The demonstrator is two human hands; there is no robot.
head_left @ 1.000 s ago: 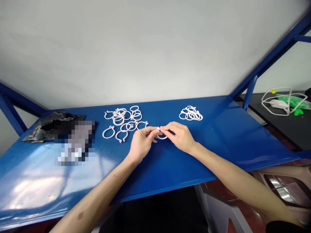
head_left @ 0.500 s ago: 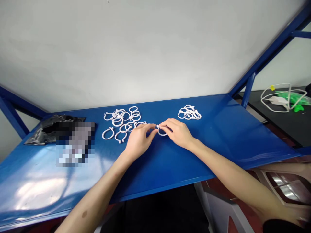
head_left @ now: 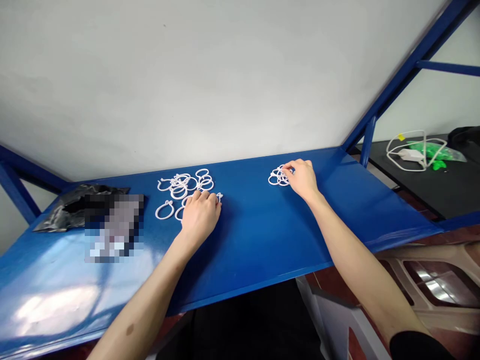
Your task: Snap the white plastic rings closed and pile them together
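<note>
My left hand [head_left: 200, 214] is closed, its fingers curled down over the near right part of a loose heap of white plastic curtain rings [head_left: 179, 190]. One ring's eyelet end [head_left: 219, 196] pokes out beside the fingers, which close on that ring; their tips are partly hidden. Farther right, my right hand [head_left: 301, 176] pinches a white ring with thumb and forefinger at the right side of a smaller ring pile [head_left: 275, 177]. That hand covers part of the pile. Both heaps lie flat on the blue table [head_left: 243, 240].
A crumpled black plastic bag [head_left: 71, 207] lies at the table's left, beside a blurred-out flat object [head_left: 122, 220]. The white wall [head_left: 225, 90] rises behind. On a dark side table [head_left: 420, 187] at right are a white cable [head_left: 390, 155] and a green-filled bag [head_left: 431, 150].
My hands have come apart from the ring they held together at the middle. The left moved left onto the larger heap; the right went right and back to the smaller pile.
</note>
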